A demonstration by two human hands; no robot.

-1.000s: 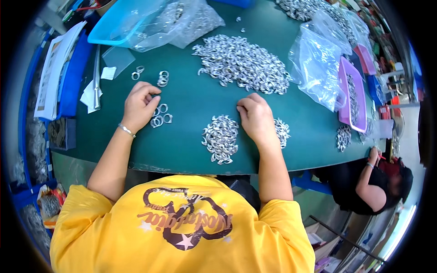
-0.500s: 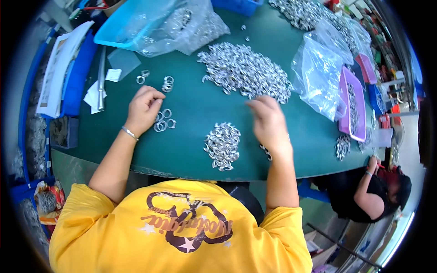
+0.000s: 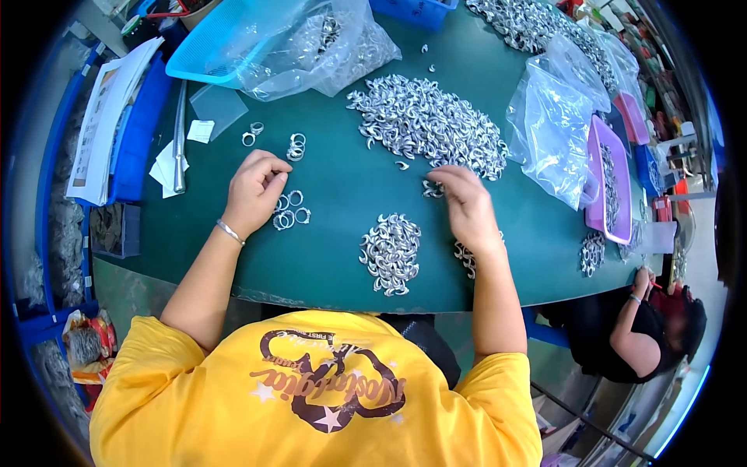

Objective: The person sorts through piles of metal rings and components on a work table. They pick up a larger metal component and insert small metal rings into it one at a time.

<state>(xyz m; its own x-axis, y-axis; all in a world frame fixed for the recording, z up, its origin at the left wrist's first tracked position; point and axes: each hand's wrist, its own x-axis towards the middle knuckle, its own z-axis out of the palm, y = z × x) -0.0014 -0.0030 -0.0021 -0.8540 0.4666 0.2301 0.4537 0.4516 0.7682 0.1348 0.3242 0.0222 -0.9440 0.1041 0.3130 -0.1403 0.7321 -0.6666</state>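
Observation:
On the green tabletop, my left hand (image 3: 255,191) is closed, its thumb pressed to curled fingers. Anything pinched there is too small or hidden to make out. Several silver rings (image 3: 289,212) lie just right of it, and a short stack of rings (image 3: 296,148) lies beyond its fingertips. My right hand (image 3: 471,210) reaches over the near edge of a large heap of small silver crescent-shaped pieces (image 3: 424,124), fingers stretched and bent slightly down. A few crescent pieces (image 3: 431,188) show at its fingertips. Between the hands, closer to me, sits a smaller pile of crescent pieces (image 3: 390,255).
More pieces (image 3: 465,258) lie partly hidden by my right wrist. A clear plastic bag (image 3: 548,128) and a pink tray (image 3: 625,226) are at right. A light-blue basket (image 3: 206,58) with a bag and a metal rod (image 3: 180,140) are at left. Another person (image 3: 622,331) sits far right.
A few crescent pieces now show at my right fingertips, and one lies apart at the heap's near edge. My left hand has stayed nearly in place; the whole view has shifted slightly.

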